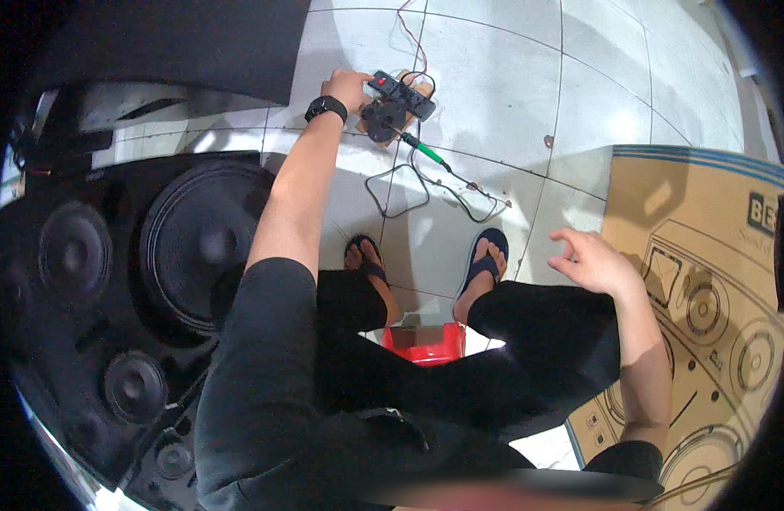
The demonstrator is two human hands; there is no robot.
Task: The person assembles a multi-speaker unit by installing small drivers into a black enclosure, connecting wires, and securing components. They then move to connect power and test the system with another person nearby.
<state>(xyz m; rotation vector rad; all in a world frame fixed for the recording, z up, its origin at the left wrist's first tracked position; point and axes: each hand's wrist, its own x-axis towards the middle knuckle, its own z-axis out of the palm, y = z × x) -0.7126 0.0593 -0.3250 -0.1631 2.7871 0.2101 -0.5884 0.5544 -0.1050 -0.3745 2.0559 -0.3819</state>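
Note:
My left hand (348,88), with a black watch (326,107) on its wrist, reaches to the left end of a black power strip (413,98). One finger is stretched to the strip beside a small red switch (381,81); the hand grips nothing I can see. Just below the strip, a soldering iron with a green handle (428,153) rests with its tip end at a round dark piece (382,121). Over my right knee, my right hand (595,262) hovers with thumb and forefinger apart, holding nothing.
Large black speaker cabinets (209,243) stand on the left. A printed cardboard box (664,204) is at the right. A thin dark cord (409,204) loops across the tiled floor (503,85) before my sandalled feet. Something red (426,345) lies between my legs.

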